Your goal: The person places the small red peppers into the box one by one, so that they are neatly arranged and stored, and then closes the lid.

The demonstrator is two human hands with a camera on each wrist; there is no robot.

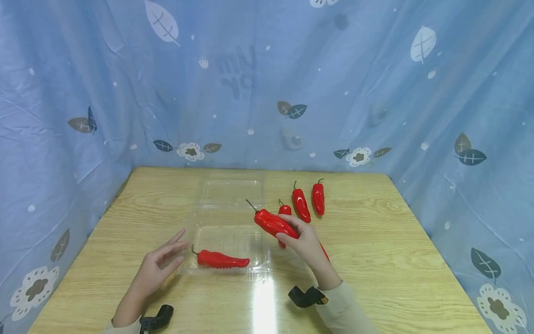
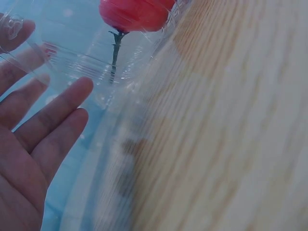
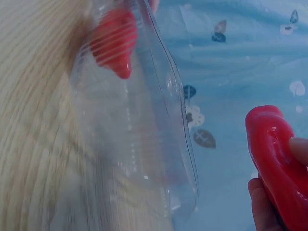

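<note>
A red chili pepper (image 1: pixel 273 223) with a green stem is pinched between the thumb and fingers of my right hand (image 1: pixel 306 243), raised over the right edge of a clear plastic box (image 1: pixel 233 234). In the right wrist view that pepper (image 3: pixel 274 159) shows at the right. Another red pepper (image 1: pixel 223 260) lies in the near part of the box, stem to the left. My left hand (image 1: pixel 156 266) is beside the box's left wall, fingers extended and holding nothing. In the left wrist view its fingers (image 2: pixel 53 113) are near the clear wall; whether they touch it I cannot tell.
The box's lid (image 1: pixel 231 192) lies folded back behind it. Right of the box are more red peppers, one (image 1: pixel 301 204) and another (image 1: pixel 318 198) at the back, one (image 1: pixel 285 210) partly behind my right hand, and a red tip (image 1: pixel 324 252) beside the wrist. A blue curtain (image 1: pixel 258 83) surrounds the table.
</note>
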